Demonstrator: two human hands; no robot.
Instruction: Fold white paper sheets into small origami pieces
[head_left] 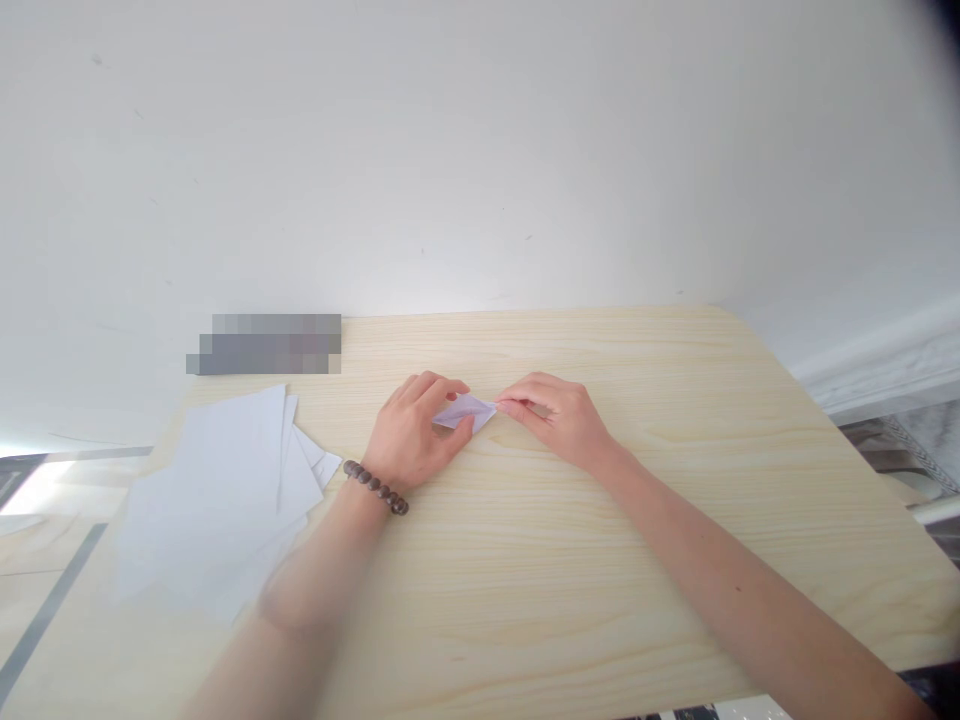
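A small folded piece of white paper (466, 408) lies low over the middle of the table, between my two hands. My left hand (417, 425) curves around its left part, with the thumb on the near edge and the fingers on the far side. With thumb and fingertips pressed together, my right hand (556, 415) pinches the paper's pointed right end. Part of the paper is hidden under my left hand. A dark bead bracelet (376, 487) circles my left wrist.
Several loose white sheets (225, 470) lie in an overlapping pile on the left of the wooden table (525, 600). Behind them, a blurred-out dark object (266, 346) sits near the back edge. A pale wall (480, 160) rises directly behind the table.
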